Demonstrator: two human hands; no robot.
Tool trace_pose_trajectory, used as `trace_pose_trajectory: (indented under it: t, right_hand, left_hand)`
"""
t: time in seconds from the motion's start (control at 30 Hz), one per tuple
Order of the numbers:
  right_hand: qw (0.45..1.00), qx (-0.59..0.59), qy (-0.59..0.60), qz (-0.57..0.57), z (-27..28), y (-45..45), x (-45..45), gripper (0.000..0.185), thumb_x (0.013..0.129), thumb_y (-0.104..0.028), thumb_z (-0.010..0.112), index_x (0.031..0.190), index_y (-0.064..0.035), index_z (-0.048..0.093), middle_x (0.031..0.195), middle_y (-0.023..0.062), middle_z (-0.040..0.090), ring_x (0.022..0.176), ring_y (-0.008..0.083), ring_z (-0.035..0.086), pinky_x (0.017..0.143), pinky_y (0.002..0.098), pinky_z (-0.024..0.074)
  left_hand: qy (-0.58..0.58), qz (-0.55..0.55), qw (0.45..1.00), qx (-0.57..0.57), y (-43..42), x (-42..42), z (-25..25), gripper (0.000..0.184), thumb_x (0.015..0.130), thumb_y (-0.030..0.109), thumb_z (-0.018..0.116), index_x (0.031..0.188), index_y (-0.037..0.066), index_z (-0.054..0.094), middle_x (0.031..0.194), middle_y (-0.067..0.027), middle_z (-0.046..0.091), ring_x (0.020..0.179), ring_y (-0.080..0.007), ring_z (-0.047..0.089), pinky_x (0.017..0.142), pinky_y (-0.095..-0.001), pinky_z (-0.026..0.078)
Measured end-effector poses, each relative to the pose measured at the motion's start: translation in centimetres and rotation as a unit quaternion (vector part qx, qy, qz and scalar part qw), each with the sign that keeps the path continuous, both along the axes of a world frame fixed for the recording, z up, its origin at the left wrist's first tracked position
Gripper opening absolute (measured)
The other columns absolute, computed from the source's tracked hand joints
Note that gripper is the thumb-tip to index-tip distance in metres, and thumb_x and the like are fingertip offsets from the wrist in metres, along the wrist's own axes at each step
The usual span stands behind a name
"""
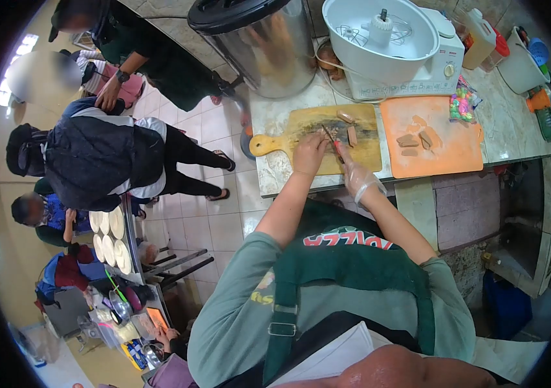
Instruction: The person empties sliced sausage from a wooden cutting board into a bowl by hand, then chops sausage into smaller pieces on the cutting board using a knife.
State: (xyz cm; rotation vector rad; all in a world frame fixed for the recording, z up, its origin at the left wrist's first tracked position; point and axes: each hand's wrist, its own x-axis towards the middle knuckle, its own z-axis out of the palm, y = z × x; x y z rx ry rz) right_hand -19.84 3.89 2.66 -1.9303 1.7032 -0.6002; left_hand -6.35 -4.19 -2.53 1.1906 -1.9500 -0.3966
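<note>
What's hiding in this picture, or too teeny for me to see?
Head view: most of the knife handle, covered by the right hand.
Head view: whatever lies under the left hand, hidden by that hand.
Head view: the mixer's print, too small to read.

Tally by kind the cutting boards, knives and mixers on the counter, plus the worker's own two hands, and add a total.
Cutting boards: 2 (yellow board, orange board)
Knife: 1
Mixer: 1
Hands: 2 (left hand, right hand)
Total: 6
</note>
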Motion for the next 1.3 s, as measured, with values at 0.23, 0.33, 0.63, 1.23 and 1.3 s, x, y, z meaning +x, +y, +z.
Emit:
trace_pose_trajectory:
  t: [0.23,0.33,0.63,1.23,1.3]
  right_hand:
    - [0.97,0.239,0.017,-0.039,1.0,1.7,-0.2,0.056,0.087,-0.015,0.036,0.135,-0.0249,0.009,0.082,0.0264,0.057,0.075,0.0391,0.057,0.068,0.0471,0.0419]
    - [0.973,0.217,0.064,-0.044,0.0,4.2,-1.0,0.055,0.087,-0.017,0.035,0.135,-0.0265,0.009,0.077,0.0287,0.056,0.074,0.0424,0.055,0.065,0.049,0.0411]
    - [0.977,0.205,0.032,-0.051,1.0,3.0,-0.9,0.052,0.089,-0.018,0.032,0.135,-0.024,0.009,0.083,0.027,0.057,0.076,0.0416,0.056,0.068,0.0492,0.0407]
    - [0.956,0.267,0.114,-0.036,1.3,3.5,-0.7,0.06,0.085,-0.013,0.037,0.135,-0.0292,0.008,0.084,0.0247,0.058,0.077,0.0384,0.058,0.068,0.0462,0.0433]
    - [0.962,0.254,0.097,-0.033,0.9,3.9,-1.2,0.059,0.086,-0.014,0.037,0.135,-0.0284,0.007,0.085,0.0245,0.058,0.079,0.0385,0.057,0.069,0.0463,0.0432]
  left_hand:
    - [-0.006,-0.005,1.0,-0.012,-0.2,0.2,-0.7,0.015,0.07,0.013,0.064,0.08,0.002,0.062,0.085,-0.0135,0.061,0.079,-0.0285,0.058,0.069,-0.034,0.047]
    - [-0.016,-0.003,1.0,-0.016,-0.1,0.3,-0.7,0.015,0.07,0.013,0.064,0.081,0.003,0.062,0.084,-0.0126,0.061,0.079,-0.0284,0.058,0.069,-0.034,0.046]
    - [-0.065,-0.019,0.995,-0.068,0.4,0.5,-0.2,0.016,0.071,0.013,0.063,0.083,0.003,0.063,0.089,-0.0097,0.061,0.083,-0.0246,0.057,0.072,-0.0321,0.047]
    - [-0.016,-0.006,0.999,-0.043,0.2,0.7,-0.6,0.015,0.069,0.012,0.064,0.081,0.003,0.06,0.083,-0.013,0.06,0.076,-0.0293,0.057,0.066,-0.035,0.046]
    - [-0.018,-0.006,0.999,-0.033,0.2,0.8,-0.6,0.015,0.069,0.012,0.064,0.08,0.004,0.06,0.082,-0.0129,0.06,0.076,-0.0297,0.056,0.066,-0.0353,0.046]
